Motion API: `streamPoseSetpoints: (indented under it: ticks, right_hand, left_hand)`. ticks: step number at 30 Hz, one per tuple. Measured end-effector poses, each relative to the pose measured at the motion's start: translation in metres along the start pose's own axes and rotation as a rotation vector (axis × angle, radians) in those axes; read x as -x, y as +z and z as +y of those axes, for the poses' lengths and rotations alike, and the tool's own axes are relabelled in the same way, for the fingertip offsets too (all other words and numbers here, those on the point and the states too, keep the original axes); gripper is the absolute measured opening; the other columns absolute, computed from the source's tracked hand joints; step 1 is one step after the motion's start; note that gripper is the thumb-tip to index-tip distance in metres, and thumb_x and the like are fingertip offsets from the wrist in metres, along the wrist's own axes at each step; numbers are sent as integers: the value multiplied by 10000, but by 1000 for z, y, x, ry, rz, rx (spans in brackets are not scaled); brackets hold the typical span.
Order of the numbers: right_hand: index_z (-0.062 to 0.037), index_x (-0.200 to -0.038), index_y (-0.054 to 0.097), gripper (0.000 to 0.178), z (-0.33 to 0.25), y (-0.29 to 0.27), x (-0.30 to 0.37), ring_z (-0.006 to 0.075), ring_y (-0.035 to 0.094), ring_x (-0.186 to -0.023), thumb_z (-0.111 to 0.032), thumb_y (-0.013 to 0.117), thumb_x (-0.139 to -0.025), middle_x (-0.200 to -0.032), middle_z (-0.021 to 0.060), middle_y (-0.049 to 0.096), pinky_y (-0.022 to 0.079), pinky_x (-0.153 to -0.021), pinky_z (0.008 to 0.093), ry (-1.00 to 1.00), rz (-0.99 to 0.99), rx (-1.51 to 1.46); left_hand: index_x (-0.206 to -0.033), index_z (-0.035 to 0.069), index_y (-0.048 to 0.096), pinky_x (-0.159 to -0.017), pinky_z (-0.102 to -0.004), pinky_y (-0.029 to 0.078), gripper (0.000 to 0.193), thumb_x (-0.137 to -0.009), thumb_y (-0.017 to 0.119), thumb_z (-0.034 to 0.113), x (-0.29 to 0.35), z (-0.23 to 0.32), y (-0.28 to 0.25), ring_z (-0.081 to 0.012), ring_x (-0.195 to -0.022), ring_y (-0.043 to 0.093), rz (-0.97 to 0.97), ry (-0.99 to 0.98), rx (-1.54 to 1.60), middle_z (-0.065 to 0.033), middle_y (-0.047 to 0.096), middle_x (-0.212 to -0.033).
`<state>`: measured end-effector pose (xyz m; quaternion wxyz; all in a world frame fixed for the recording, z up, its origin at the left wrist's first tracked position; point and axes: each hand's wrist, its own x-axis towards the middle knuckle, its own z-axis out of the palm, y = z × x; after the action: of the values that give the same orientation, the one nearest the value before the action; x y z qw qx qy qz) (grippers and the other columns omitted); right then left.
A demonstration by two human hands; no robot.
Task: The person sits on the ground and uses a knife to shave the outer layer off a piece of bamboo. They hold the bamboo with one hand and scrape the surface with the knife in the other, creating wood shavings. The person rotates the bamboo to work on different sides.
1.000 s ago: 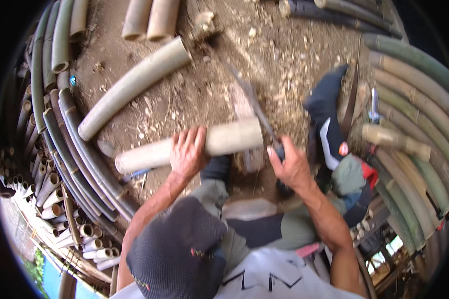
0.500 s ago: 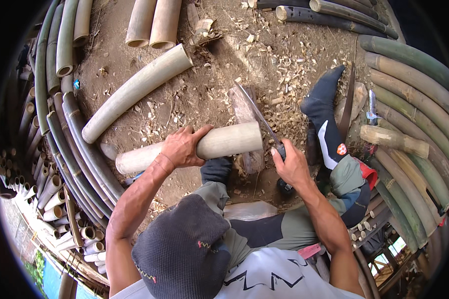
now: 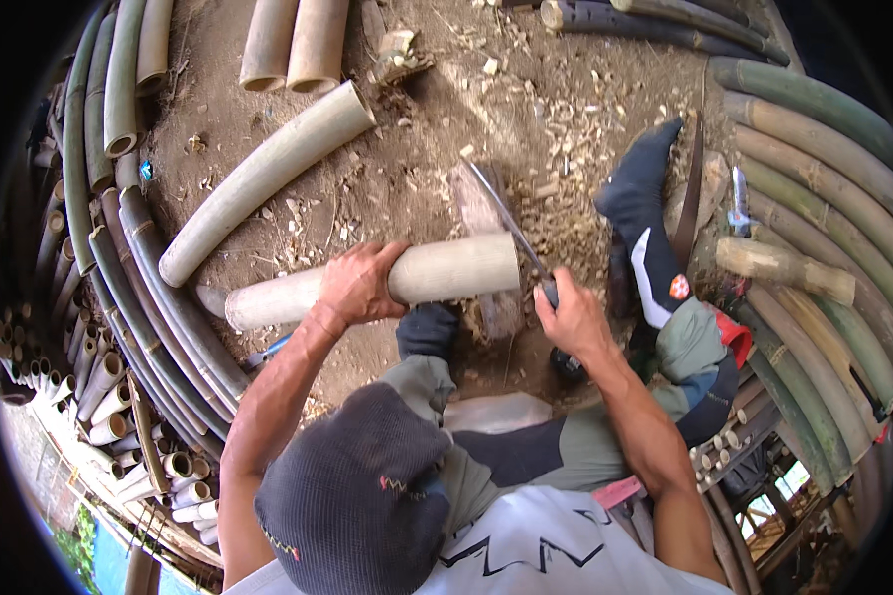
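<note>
My left hand point(image 3: 360, 283) wraps over a short, thick bamboo tube point(image 3: 456, 270), which lies slantwise in front of me. The tube's right end rests across a weathered wood block point(image 3: 482, 203) on the ground. In my right hand point(image 3: 575, 317) is the dark handle of a long, thin knife point(image 3: 506, 216). Its blade points up and left, passing close by the tube's right end; whether the two touch I cannot tell.
A longer curved bamboo piece point(image 3: 268, 183) lies beyond the tube. Bamboo poles are stacked at the left point(image 3: 174, 288) and right point(image 3: 814, 169). A short wooden billet point(image 3: 784, 270) sits by my outstretched foot point(image 3: 645, 178). Pale chips litter the dirt floor.
Both hands keep their grips on the tube and the knife. The tube and knife show only slight shifts, and the whole view has moved a little.
</note>
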<state>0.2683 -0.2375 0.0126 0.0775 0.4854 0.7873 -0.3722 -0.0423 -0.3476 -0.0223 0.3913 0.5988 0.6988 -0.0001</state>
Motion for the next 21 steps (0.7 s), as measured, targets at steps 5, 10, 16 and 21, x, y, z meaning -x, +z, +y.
streamPoseSetpoints:
  ticks: [5,10,16,21]
  right_hand:
    - [18,-1114,554,306,-45,-21,-3,392,674,-633,-222,642,-947,-793,217,644,545,-571,464,-356,372,-189]
    - [23,-1136,552,306,-1,-2,-8,397,672,-635,-172,658,-926,-812,228,647,544,-568,451,-114,52,91]
    - [7,-1130,555,295,-41,-18,-1,413,664,-652,-158,674,-915,-771,223,647,542,-586,445,-397,381,-233]
    - [23,-1138,554,334,2,-6,-11,431,661,-676,-206,669,-924,-731,223,630,522,-619,471,66,-82,25]
  left_hand:
    - [-1380,211,518,-928,-500,508,898,-560,863,334,11,1,19,-343,-1065,631,191,20,-46,-121,628,-1140]
    - [-1373,172,534,-934,-495,501,879,-579,880,323,12,7,25,-353,-1059,624,312,32,-96,-123,625,-1150]
    - [-1400,173,525,-934,-491,475,906,-576,884,279,21,9,38,-322,-1052,621,382,25,-129,-111,618,-1163]
    - [-1401,210,519,-960,-493,445,915,-552,862,217,30,15,51,-305,-1067,598,448,25,-133,-111,596,-1182]
